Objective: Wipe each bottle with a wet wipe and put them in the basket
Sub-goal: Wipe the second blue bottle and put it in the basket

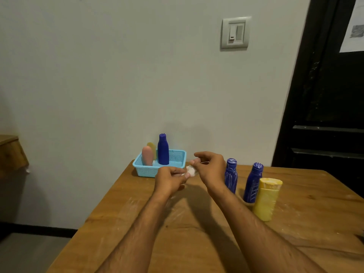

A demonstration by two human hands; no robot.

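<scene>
A small white wet wipe (191, 170) is stretched between my two hands above the table, just in front of the light blue basket (145, 171). My left hand (171, 179) pinches its near end and my right hand (211, 167) pinches its far end. In the basket stand a dark blue bottle (163, 149), a pink bottle (147, 155) and a yellow bottle (152, 148) behind the pink one. To the right of my right hand, on the table, stand two dark blue bottles (231, 175) (253, 183) and a yellow bottle (266, 199) upside down on its cap.
The wooden table (197, 233) has pale smears on its top and its far edge lies near the white wall. A black door (325, 95) rises at the right. Another wooden piece of furniture (9, 152) shows at the left edge.
</scene>
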